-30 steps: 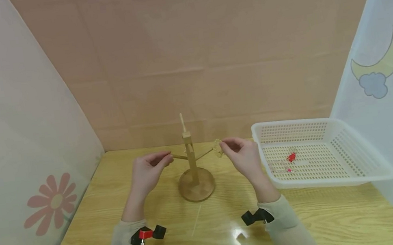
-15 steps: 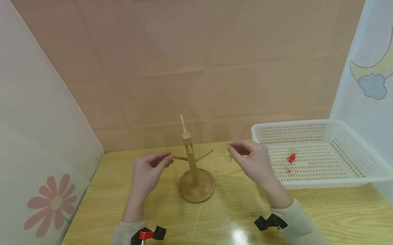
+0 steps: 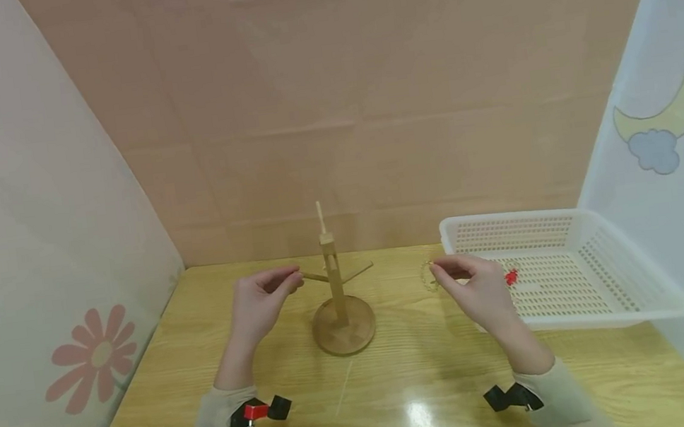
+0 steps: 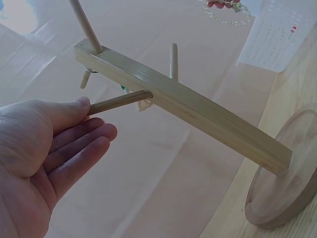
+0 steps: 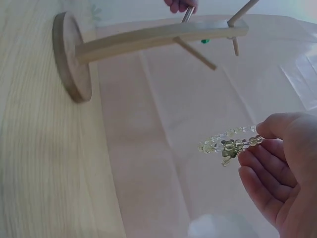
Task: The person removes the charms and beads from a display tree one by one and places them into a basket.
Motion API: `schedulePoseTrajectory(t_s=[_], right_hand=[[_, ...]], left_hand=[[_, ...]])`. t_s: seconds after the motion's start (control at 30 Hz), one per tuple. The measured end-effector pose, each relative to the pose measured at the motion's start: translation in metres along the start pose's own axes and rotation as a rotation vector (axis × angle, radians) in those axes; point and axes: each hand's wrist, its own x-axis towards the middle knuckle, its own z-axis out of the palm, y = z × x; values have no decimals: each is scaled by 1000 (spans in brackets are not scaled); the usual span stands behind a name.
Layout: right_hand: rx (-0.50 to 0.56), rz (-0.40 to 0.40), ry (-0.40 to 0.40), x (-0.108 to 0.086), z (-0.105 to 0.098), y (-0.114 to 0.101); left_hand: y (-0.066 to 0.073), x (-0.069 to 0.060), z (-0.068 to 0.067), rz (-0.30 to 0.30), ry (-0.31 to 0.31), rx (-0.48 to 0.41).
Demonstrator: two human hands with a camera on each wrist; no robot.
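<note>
A wooden stand [image 3: 337,292] with a round base and several pegs stands upright on the table. My left hand [image 3: 262,305] pinches the end of its left peg [image 4: 121,101] between thumb and fingers. Off to the right of the stand, my right hand [image 3: 476,291] holds a bracelet of clear and pale green beads [image 5: 230,144], pinched at one side, with a small charm hanging from it. The right peg [image 3: 358,272] bears nothing. Something green [image 5: 205,41] shows behind the stand's post in the right wrist view.
Right of the stand, a white perforated basket [image 3: 566,320] sits on the wooden table [image 3: 400,377]. Inside it lies a small red item [image 3: 511,277], partly beside my right hand. A brown cloth [image 3: 328,101] hangs behind, with patterned cloths at both sides.
My right hand has moved right with the bracelet, away from the right peg and toward the basket's near left side. The left hand has stayed at the left peg.
</note>
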Motion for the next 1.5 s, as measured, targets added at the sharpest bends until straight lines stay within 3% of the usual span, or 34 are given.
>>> schedulePoseTrajectory(t_s=[0.13,0.5,0.73,1.0,1.23,1.5], right_hand=[[-34,19,12,-7,-17,10],[-82,226,83,-19,-60,31],[-202,255,99,-18,-90,47],[-378,405,-28,-25,-134,76],[-428,422,-167,-30,-163,86],[-407,408,-284,-33,-171,87]], left_hand=[[2,0,1,-17,0,-13],[2,1,1,-29,-4,-32],[3,0,2,-20,-7,-28],[2,0,2,-30,-4,-27],[1,0,0,-25,1,-36],[2,-1,-2,-30,4,-11]])
